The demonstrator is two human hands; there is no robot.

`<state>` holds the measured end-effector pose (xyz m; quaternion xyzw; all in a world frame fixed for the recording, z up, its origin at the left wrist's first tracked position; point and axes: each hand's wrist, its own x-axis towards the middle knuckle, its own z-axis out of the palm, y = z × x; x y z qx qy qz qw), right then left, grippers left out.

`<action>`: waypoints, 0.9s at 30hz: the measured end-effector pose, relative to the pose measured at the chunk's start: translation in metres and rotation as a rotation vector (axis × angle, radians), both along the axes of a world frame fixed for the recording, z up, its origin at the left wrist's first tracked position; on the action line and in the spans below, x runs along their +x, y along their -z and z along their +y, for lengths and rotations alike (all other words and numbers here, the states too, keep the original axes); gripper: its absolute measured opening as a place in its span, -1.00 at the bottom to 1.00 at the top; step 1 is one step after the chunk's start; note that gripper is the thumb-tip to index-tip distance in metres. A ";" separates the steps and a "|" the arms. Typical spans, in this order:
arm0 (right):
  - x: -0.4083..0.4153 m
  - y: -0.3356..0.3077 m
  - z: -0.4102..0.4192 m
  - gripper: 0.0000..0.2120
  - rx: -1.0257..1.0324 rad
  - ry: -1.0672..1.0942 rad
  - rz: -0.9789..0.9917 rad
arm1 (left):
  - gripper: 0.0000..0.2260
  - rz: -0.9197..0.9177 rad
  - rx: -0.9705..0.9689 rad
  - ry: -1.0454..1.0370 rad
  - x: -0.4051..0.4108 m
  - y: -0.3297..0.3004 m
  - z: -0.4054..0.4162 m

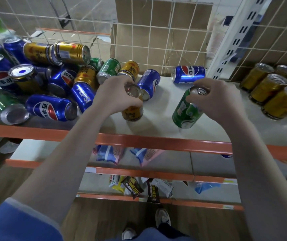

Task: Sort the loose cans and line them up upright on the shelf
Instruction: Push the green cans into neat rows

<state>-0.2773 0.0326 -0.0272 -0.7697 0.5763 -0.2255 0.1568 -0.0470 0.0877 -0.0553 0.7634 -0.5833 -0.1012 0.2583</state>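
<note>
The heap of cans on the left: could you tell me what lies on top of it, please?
Two gold cans lie on their sides on the heap, above blue cans. Whatever is under them is covered.

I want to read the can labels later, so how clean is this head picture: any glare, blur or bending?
Head view: wide-angle bending curves the orange shelf edge; glare washes the white shelf top at right; the gold cans there and the far-left pile look soft; the green can in the right hand is sharp.
</note>
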 end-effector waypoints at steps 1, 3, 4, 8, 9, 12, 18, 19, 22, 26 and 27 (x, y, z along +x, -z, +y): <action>-0.004 -0.001 0.003 -0.68 -0.015 0.011 0.005 | -0.51 -0.001 -0.009 0.002 -0.005 -0.002 0.001; -0.012 -0.003 0.006 -0.69 -0.041 0.022 0.010 | -0.53 -0.015 -0.025 0.002 -0.015 -0.006 0.002; -0.018 -0.003 0.008 -0.69 -0.046 0.027 0.009 | -0.53 -0.024 -0.028 -0.002 -0.021 -0.007 0.003; -0.051 -0.008 0.006 -0.67 -0.065 0.046 0.014 | -0.46 -0.062 -0.009 -0.013 -0.049 -0.015 0.004; -0.062 -0.010 0.004 -0.65 -0.069 0.041 0.011 | -0.45 -0.066 -0.008 -0.012 -0.058 -0.018 0.003; -0.102 -0.015 -0.001 -0.64 -0.069 0.027 -0.007 | -0.45 -0.078 -0.002 -0.023 -0.093 -0.024 -0.001; -0.209 -0.017 -0.015 -0.68 -0.082 0.024 -0.009 | -0.46 -0.054 0.026 -0.050 -0.195 -0.020 -0.025; -0.229 -0.017 -0.020 -0.69 -0.080 0.027 -0.001 | -0.46 -0.044 0.031 -0.051 -0.215 -0.019 -0.030; -0.283 -0.016 -0.034 -0.68 -0.078 0.049 0.018 | -0.47 -0.023 0.048 -0.045 -0.270 -0.019 -0.043; -0.339 -0.015 -0.048 -0.67 -0.082 0.079 0.039 | -0.47 0.015 0.058 -0.016 -0.327 -0.022 -0.060; -0.350 -0.015 -0.051 -0.65 -0.074 0.087 0.048 | -0.46 0.014 0.062 -0.008 -0.338 -0.022 -0.064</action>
